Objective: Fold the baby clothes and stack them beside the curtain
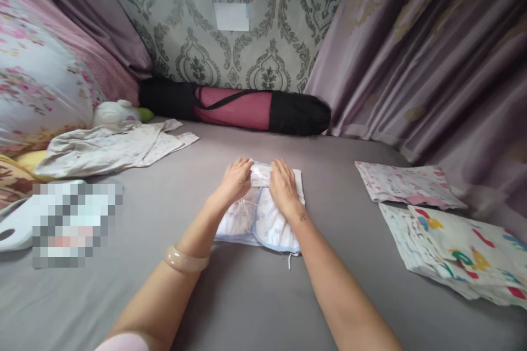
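Beneath everything, grey bed sheet [164, 296]: it bears the cloths; take the white garment [272, 225] as the clock's centre.
Purple curtains [436, 55]: one hangs at 2 o'clock, another at 10.
Floral pillow [37, 77]: 10 o'clock, in front of the left curtain.
Long bag [234, 109]: 12 o'clock, black at both ends, dark pink in the middle, lying along the patterned wall [267, 66].
Cloth stack [465, 247]: between 3 and 4 o'clock, folded, a colourful print on top.
Rumpled garment [111, 145]: 10 o'clock, spread loosely.
White garment: central, flat, blue-edged, with a cord end hanging at 5 o'clock.
Hands: palms down on its far part, left hand [237, 180] at 11 o'clock, right hand [285, 185] at 1; fingers together and slightly bent over the far edge; whether they pinch the fabric, I cannot tell.
Bangle [186, 260]: pale, around the left forearm.
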{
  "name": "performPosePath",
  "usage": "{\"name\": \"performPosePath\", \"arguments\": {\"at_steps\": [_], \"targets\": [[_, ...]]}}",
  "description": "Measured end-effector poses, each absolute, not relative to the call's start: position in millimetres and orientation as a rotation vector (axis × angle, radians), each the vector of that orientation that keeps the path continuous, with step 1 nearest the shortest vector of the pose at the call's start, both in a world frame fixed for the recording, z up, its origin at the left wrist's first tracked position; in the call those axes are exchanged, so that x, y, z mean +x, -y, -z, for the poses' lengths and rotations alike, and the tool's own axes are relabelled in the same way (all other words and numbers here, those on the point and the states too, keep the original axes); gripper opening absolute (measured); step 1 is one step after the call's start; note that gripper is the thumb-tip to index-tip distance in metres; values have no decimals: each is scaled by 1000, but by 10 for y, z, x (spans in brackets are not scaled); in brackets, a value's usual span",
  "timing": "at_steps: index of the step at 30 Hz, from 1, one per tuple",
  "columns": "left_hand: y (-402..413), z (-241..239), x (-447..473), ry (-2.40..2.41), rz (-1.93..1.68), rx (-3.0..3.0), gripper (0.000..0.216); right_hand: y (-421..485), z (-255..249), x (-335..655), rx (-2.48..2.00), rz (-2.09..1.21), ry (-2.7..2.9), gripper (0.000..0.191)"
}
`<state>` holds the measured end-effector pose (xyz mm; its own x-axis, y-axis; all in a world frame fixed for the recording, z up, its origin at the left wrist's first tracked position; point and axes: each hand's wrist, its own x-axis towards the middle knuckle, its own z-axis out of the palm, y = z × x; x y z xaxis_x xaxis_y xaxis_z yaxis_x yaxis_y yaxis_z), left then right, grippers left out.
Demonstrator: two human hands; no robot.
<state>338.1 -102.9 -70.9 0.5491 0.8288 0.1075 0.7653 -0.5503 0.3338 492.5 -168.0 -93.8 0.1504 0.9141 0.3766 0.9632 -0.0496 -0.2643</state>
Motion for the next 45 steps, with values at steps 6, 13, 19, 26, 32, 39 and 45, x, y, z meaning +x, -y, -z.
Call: {"name": "performPosePath", "arguments": {"at_steps": [6,13,19,26,32,39,45], "targets": [[1040,993,3551,-1349,-320,2624,50,1629,1035,4757,-1901,-82,2075,52],[1054,1073,3544,-1484,-225,2628,54,1660,992,4761,-1998,-180,2027,56],[1060,1038,3526,-1606,-187,2526,69,1670,990,4785,-2153,-196,1900,60],[1042,1041,3484,-1660,-167,2467,79,1720,959,4825,-2279,-227,1780,62],[1036,980,3448,-1617,-127,2461,75,1757,915,4883,-2333,-286,1720,59],[1057,819,3347,-1544,-97,2492,60,1745,902,5084,-2315,-110,1721,62],[1108,767,3273,-1373,-22,2558,43,1739,1051,5146,-2393,-124,1737,66]]}}
